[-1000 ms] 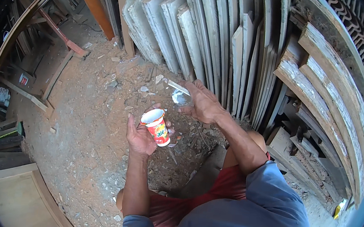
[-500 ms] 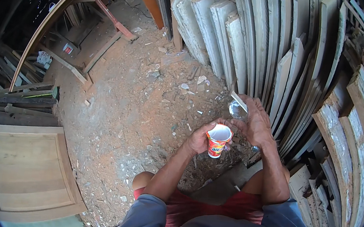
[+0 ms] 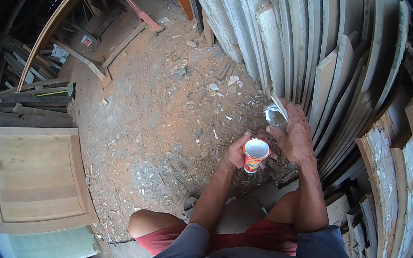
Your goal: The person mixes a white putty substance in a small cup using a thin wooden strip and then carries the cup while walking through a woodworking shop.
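My left hand [image 3: 236, 152] is closed round a small red-and-orange cup [image 3: 253, 161], held upright with its mouth toward me. The cup's inside is white. To its right, my right hand [image 3: 295, 134] grips a short, flat, pale strip [image 3: 279, 107] that sticks up past the fingers; its lower part is hidden by the hand. Close by the right fingers is a round, shiny silver container or lid [image 3: 275, 115] with whitish smears. I cannot tell whether that round thing rests on the ground or is held too.
Pale boards [image 3: 298, 42] lean upright along the right, with rough, flaking planks [image 3: 384, 154] nearer me. Wood chips litter the dirt floor [image 3: 151, 122]. A panelled wooden door [image 3: 38, 176] lies at left; a curved wooden piece [image 3: 59, 15] and red bar [image 3: 138, 11] stand farther off.
The view has shifted slightly. The cup and my left hand have come a little right, nearer my right hand. My left knee shows farther out to the left. Both grips look the same.
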`<state>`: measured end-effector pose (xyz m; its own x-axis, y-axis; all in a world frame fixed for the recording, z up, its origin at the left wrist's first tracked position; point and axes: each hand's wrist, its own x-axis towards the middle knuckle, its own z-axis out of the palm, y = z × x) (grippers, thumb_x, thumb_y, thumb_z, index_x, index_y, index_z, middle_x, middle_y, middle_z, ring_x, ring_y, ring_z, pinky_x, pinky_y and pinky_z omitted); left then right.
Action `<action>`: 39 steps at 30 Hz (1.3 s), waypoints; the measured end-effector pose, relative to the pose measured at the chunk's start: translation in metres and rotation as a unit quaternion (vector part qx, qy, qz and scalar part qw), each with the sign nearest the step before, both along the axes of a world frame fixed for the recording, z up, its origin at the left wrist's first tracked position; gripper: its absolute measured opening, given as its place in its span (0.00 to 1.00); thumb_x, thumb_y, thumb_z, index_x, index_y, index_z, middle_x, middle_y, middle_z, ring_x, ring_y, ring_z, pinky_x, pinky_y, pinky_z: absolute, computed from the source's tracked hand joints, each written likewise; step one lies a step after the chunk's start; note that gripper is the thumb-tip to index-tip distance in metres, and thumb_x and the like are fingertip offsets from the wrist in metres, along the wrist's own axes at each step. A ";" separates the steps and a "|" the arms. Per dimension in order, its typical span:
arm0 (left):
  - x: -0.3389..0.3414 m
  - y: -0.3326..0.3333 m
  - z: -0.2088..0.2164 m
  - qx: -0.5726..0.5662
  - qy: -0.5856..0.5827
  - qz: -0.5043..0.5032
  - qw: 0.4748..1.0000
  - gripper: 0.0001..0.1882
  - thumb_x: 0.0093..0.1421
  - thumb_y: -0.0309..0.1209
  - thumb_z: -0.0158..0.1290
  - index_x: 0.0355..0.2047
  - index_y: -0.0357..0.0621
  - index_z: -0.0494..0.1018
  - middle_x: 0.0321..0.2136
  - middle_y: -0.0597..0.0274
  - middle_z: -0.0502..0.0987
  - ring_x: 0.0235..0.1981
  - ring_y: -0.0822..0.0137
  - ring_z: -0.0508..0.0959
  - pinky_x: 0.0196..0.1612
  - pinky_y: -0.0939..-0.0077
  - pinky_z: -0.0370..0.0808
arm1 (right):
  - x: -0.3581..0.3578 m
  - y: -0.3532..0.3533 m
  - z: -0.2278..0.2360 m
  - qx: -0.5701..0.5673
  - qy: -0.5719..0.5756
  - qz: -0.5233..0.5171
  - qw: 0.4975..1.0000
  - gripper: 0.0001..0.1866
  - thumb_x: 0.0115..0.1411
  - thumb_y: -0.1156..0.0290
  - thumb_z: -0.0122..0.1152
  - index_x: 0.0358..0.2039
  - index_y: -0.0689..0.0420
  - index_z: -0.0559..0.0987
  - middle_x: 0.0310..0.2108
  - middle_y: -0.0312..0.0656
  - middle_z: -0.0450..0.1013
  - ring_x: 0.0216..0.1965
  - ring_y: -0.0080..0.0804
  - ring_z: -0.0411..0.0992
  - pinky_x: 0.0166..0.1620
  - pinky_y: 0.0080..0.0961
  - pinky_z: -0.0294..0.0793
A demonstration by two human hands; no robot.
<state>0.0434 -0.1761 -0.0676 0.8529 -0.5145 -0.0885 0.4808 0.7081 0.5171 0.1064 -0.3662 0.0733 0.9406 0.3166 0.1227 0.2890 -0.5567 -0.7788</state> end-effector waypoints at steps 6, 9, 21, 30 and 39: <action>-0.007 -0.017 -0.013 -0.036 0.051 -0.032 0.998 0.44 0.67 0.68 0.35 0.58 0.36 0.70 0.44 0.41 0.81 0.41 0.45 0.83 0.35 0.52 0.83 | -0.029 -0.025 0.016 0.007 -0.018 0.029 0.999 0.38 0.49 0.78 0.75 0.62 0.55 0.72 0.53 0.48 0.72 0.57 0.49 0.72 0.61 0.39 0.71; -0.008 -0.039 -0.038 -0.135 0.095 0.006 0.986 0.42 0.65 0.68 0.39 0.53 0.39 0.75 0.43 0.45 0.82 0.32 0.47 0.83 0.34 0.48 0.82 | -0.050 -0.023 0.024 0.003 -0.034 0.062 0.998 0.38 0.48 0.79 0.76 0.61 0.56 0.73 0.53 0.47 0.73 0.57 0.48 0.72 0.62 0.39 0.70; -0.012 -0.082 -0.024 -0.160 0.084 0.075 0.981 0.34 0.60 0.59 0.57 0.56 0.45 0.74 0.45 0.57 0.82 0.43 0.58 0.82 0.41 0.55 0.83 | -0.098 -0.032 0.034 -0.081 -0.015 0.040 0.996 0.43 0.45 0.82 0.76 0.64 0.51 0.72 0.53 0.45 0.69 0.57 0.46 0.69 0.62 0.37 0.68; -0.001 -0.056 -0.027 -0.144 -0.001 0.080 0.986 0.35 0.62 0.57 0.58 0.59 0.44 0.72 0.51 0.54 0.80 0.50 0.56 0.81 0.55 0.51 0.77 | -0.106 -0.009 0.044 -0.139 -0.035 0.040 0.989 0.45 0.48 0.76 0.76 0.68 0.53 0.69 0.53 0.50 0.68 0.56 0.49 0.69 0.59 0.38 0.70; -0.002 0.005 -0.004 -0.189 -0.049 0.196 0.961 0.39 0.61 0.55 0.58 0.63 0.40 0.69 0.51 0.50 0.79 0.49 0.55 0.81 0.49 0.53 0.80 | -0.104 -0.014 0.061 -0.237 -0.260 -0.090 0.932 0.26 0.70 0.52 0.54 0.59 0.58 0.79 0.34 0.51 0.70 0.41 0.47 0.69 0.47 0.44 0.70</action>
